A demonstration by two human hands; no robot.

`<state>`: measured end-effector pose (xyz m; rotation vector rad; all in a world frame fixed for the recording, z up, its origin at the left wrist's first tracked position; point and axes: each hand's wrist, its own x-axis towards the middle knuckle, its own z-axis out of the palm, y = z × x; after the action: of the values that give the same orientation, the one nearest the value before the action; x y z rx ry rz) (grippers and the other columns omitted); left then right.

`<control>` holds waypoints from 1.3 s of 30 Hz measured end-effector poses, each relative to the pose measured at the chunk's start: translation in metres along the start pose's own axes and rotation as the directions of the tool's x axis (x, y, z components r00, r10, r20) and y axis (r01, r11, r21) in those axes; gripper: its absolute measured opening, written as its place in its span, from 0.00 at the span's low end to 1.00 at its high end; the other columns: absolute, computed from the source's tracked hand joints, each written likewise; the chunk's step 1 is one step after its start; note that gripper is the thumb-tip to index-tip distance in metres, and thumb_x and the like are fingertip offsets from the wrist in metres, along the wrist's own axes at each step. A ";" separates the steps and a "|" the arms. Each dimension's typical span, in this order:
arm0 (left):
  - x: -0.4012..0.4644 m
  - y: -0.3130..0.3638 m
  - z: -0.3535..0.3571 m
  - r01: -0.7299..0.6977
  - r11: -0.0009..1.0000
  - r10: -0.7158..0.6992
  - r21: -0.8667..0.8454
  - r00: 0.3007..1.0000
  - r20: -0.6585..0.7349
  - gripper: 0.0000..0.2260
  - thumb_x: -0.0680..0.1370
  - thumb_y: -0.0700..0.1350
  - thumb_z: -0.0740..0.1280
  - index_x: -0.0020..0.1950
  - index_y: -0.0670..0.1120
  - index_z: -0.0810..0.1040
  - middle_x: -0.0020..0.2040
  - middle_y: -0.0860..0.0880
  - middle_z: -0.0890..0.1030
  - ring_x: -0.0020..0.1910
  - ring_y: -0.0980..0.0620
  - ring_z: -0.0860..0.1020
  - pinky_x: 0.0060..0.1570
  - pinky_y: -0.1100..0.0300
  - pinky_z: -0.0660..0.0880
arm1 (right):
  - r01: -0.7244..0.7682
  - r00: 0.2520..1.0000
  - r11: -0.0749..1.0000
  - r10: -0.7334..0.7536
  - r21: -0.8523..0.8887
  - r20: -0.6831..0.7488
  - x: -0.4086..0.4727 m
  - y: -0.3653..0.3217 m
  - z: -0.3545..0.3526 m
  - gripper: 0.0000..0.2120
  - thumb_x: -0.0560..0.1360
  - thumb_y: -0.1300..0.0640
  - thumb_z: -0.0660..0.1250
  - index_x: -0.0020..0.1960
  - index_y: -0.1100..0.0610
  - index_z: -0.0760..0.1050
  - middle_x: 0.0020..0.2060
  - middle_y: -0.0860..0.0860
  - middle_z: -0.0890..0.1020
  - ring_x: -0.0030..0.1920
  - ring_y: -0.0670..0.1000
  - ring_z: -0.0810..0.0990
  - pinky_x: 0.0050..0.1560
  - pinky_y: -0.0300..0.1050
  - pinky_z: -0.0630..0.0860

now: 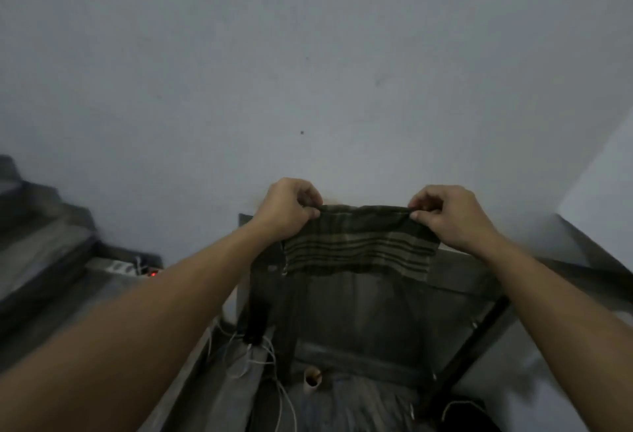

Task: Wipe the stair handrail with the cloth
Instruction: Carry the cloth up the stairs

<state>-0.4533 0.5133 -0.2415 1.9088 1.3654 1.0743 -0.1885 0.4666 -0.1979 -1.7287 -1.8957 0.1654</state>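
At the fingertips, I have the cloth (pixel 359 250) pinched by its top edge, one corner in each hand: the left hand (pixel 286 209) has thumb and curled fingers closed on the left corner, and the right hand (pixel 452 217) is closed the same way on the right corner. Between them the top edge runs nearly level and taut, and the dark green striped fabric hangs down from it like a small curtain, held up in front of the pale wall (pixel 308 54).

Beyond the hands, I see a dark slanting bar (pixel 476 335) low on the right that may be the handrail, but the dim, blurred view keeps me from being sure. The cloth is well apart from it. Steps (pixel 44 236) rise at the left.

I judge that the cloth is being spread or readied while no rail is under it, so the wiping itself appears to remain to be done.
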 end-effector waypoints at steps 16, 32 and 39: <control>-0.141 -0.099 -0.172 0.579 0.806 -0.388 0.123 0.674 -0.629 0.06 0.70 0.36 0.73 0.42 0.47 0.82 0.40 0.50 0.82 0.42 0.53 0.81 0.47 0.55 0.80 | 0.541 0.622 0.700 -0.706 0.465 0.340 0.113 -0.202 0.216 0.05 0.71 0.62 0.71 0.45 0.53 0.81 0.40 0.51 0.83 0.43 0.50 0.81 0.46 0.44 0.77; -0.270 -0.140 -0.390 0.669 0.724 -0.459 -0.166 0.288 -0.841 0.09 0.75 0.35 0.67 0.52 0.43 0.83 0.50 0.49 0.82 0.49 0.54 0.80 0.45 0.63 0.78 | 0.480 0.181 0.360 -0.933 0.800 0.311 0.098 -0.522 0.347 0.13 0.75 0.63 0.66 0.47 0.44 0.80 0.44 0.42 0.83 0.48 0.45 0.82 0.45 0.43 0.81; -0.281 -0.146 -0.534 0.676 0.703 -0.457 -0.221 0.191 -0.869 0.10 0.75 0.33 0.67 0.54 0.38 0.82 0.50 0.43 0.84 0.45 0.55 0.80 0.51 0.64 0.79 | 0.397 0.091 0.294 -0.955 0.869 0.282 0.116 -0.678 0.366 0.18 0.76 0.63 0.64 0.48 0.38 0.81 0.49 0.41 0.82 0.53 0.44 0.80 0.50 0.41 0.80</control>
<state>-1.0266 0.2896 -0.1577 0.5500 2.5942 1.6021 -0.9602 0.5688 -0.1604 0.1211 -2.6695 1.2029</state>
